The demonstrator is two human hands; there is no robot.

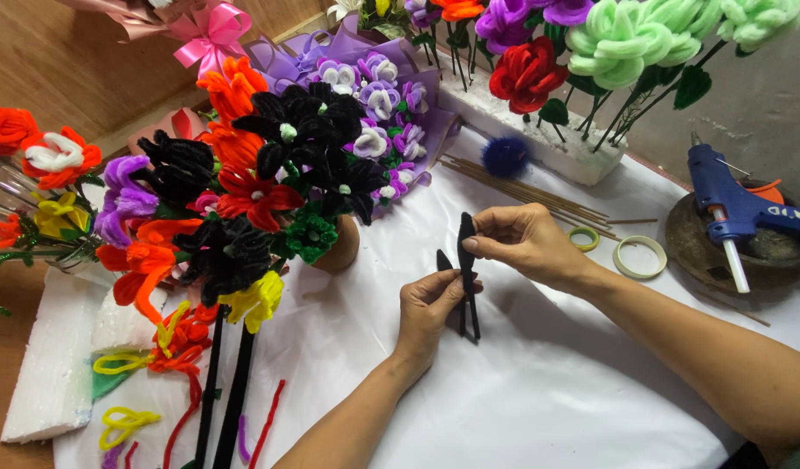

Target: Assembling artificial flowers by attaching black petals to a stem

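Both my hands hold black pipe-cleaner petals (466, 260) over a white cloth (539, 391). My left hand (430, 308) pinches the lower stems together, where the loose ends hang down. My right hand (526, 241) grips the top of the tallest black loop between thumb and fingers. A second, shorter black loop stands just left of it. To the left rises a bouquet of pipe-cleaner flowers (261, 182) in black, red, orange, purple and yellow.
A blue glue gun (734, 208) rests on a round dark dish (765, 252) at the right. Two tape rolls (639, 256) and thin wooden sticks (522, 187) lie behind my hands. Flowers stand in a white foam block (539, 130). Loose pipe cleaners (157, 408) lie at the lower left.
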